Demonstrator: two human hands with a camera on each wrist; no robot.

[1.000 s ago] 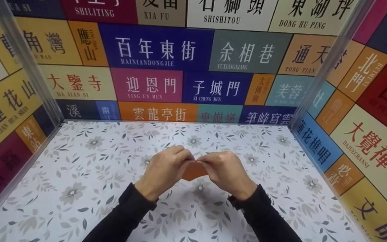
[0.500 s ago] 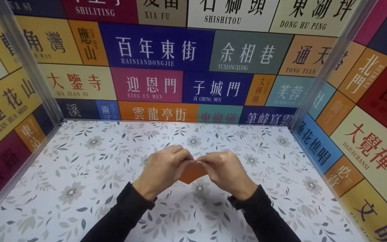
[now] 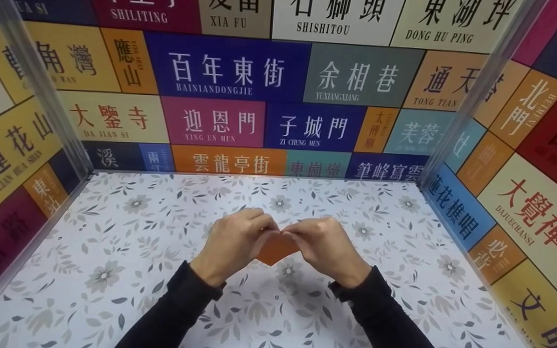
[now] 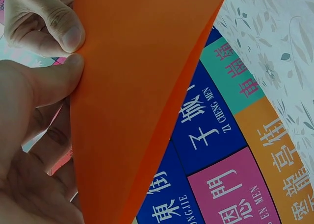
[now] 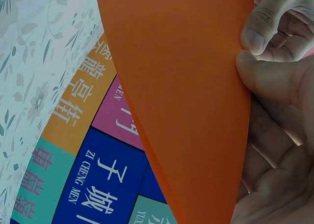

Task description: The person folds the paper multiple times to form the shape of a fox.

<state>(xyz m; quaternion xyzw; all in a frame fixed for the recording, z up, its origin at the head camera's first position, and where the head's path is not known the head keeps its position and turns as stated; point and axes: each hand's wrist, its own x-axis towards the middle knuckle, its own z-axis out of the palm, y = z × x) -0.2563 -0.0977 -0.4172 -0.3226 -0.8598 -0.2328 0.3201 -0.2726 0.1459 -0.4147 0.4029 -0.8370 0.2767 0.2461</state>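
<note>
A sheet of orange paper (image 3: 276, 249), folded over on itself, hangs above the table between the two hands. In the head view only its lower corner shows; the hands cover the rest. The left hand (image 3: 234, 241) pinches the paper's upper edge between thumb and fingers. Right beside it, the right hand (image 3: 326, 246) pinches the same edge, and the two thumb tips nearly meet. Both wrist views show the paper (image 4: 132, 77) close up, tapering to a fold, with a second layer showing along one side. The thumbs press flat on its face (image 5: 181, 87).
A white tabletop (image 3: 138, 241) with grey flowers and leaves lies beneath the hands. Colourful panels (image 3: 230, 67) with printed characters wall in the back and both sides. Clear corner posts (image 3: 61, 121) stand at the left and right back corners.
The left hand has shifted very slightly to the left, and a little more of the orange paper's lower corner shows. Both hands keep their pinch on the paper. The head view has tilted slightly.
</note>
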